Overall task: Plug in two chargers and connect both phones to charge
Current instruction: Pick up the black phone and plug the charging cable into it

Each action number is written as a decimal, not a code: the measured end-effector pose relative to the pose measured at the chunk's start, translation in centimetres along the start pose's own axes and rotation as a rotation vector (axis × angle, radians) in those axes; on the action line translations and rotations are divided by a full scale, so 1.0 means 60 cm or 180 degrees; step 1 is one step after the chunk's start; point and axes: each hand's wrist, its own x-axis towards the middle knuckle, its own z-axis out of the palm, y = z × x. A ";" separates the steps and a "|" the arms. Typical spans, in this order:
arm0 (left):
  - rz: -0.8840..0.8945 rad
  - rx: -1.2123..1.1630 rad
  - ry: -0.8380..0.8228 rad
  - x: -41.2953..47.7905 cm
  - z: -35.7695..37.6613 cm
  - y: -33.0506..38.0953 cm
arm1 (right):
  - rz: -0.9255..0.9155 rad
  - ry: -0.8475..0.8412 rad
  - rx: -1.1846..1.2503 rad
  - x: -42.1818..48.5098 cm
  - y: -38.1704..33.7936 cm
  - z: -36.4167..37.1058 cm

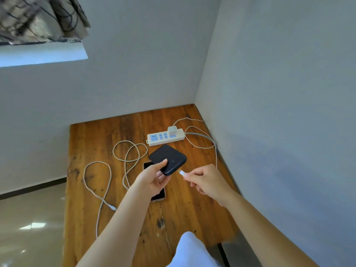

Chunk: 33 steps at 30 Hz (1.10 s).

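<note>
Head view: plug (181, 172) beside phone (168, 158).

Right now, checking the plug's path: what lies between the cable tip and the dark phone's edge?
Nothing: in the head view, only bare table shows between the cable tip and the dark phone.

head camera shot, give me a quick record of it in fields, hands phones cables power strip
left hand: holds the dark phone above the table, its back facing up
right hand: pinches a white cable plug, tip aimed at the phone's lower edge, not yet in
second phone: flat on the wooden table, partly hidden under the left hand
power strip: one white charger plugged in, other sockets free
loose cable: coiled on the left, its charger not visible
</note>
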 end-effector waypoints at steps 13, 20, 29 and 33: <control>0.0250 -0.0059 0.0088 -0.048 -0.004 0.008 | -0.0364 0.0198 -0.0388 -0.003 -0.035 0.013; 0.0404 0.0039 0.0232 -0.042 0.012 -0.002 | -0.0356 0.0380 -0.0575 -0.004 -0.030 0.009; 0.0605 -0.0036 0.0430 -0.034 0.028 -0.015 | -0.0200 0.0417 -0.0728 -0.001 -0.026 0.006; 0.0638 -0.0080 0.0468 -0.032 0.033 -0.026 | -0.0065 0.0343 -0.0665 -0.002 -0.021 0.001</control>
